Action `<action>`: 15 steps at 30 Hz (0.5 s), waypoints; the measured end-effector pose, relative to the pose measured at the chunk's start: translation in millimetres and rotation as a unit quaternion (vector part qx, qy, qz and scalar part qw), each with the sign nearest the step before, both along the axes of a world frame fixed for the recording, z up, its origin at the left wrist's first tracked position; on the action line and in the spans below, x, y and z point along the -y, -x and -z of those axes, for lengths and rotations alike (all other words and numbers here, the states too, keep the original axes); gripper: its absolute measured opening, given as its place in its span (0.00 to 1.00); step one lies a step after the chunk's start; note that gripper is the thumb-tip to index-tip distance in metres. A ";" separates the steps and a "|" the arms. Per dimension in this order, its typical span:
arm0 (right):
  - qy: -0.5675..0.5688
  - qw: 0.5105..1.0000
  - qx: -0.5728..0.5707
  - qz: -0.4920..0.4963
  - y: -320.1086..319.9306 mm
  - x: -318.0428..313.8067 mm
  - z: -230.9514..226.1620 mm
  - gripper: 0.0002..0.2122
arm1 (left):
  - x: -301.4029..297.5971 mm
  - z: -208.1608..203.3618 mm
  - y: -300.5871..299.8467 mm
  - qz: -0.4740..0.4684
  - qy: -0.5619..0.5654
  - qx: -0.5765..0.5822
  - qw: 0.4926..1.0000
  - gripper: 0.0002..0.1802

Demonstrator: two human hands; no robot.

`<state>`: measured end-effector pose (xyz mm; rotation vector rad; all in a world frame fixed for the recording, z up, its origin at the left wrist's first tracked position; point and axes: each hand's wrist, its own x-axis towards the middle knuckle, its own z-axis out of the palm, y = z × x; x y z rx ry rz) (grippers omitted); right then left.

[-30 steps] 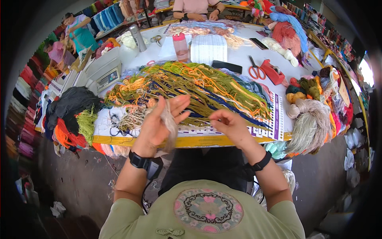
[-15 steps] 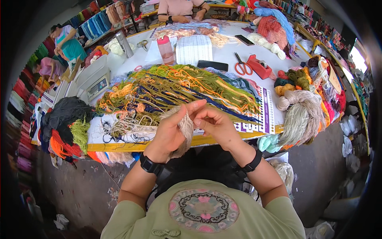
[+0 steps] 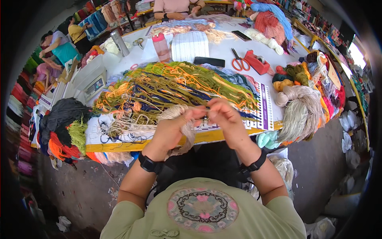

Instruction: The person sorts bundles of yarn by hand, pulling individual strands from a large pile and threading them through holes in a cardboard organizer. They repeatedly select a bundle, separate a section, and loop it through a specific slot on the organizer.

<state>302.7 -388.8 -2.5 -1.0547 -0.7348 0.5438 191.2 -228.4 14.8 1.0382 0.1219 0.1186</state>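
Skein (image 3: 174,112) of beige yarn is passing through the left hand (image 3: 169,129) in the head view, its upper part showing beyond the thumb and its tail hanging down past the table (image 3: 115,147) edge. That hand is curling around it, the palm and much of the grip being hidden from above. Right hand (image 3: 229,119) fingers are bending inward and meeting the left fingertips; they are blurring there, and whether they are pinching a thread cannot be told. Behind both hands, a heap of green, orange and navy yarn (image 3: 171,83) is spreading over the table, the forearms and hands covering part of its near side. Farther back, a dark phone (image 3: 209,61), scissors (image 3: 238,58) and a red tape dispenser (image 3: 256,63) are lying. A co-worker in pink (image 3: 174,6) is sitting opposite, the head being cut off by the upper edge.
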 end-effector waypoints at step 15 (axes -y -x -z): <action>0.156 0.847 0.123 0.493 -103.3 175.1 13.2 0.08 | -59.9 10.6 19.5 -0.102 0.111 -0.054 0.987 0.17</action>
